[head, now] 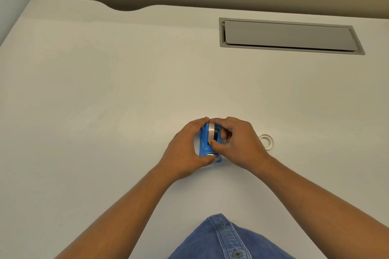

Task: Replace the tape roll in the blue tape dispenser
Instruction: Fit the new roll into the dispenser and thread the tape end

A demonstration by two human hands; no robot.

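The blue tape dispenser (203, 145) stands on the white table (105, 111), its metal cutter at the near end. My left hand (185, 149) wraps its left side, thumb at the near end. A tape roll (211, 130) with a dark core sits in the dispenser's far part. My right hand (237, 143) pinches this roll from the right, fingers over its top and thumb on its near side. A second, clear tape roll (267, 142) lies flat on the table just right of my right hand, partly hidden by it.
A grey recessed cable flap (288, 35) is set into the table at the far right. The table's far edge has a curved cut-out (126, 9). My denim shirt (223, 239) shows at the bottom.
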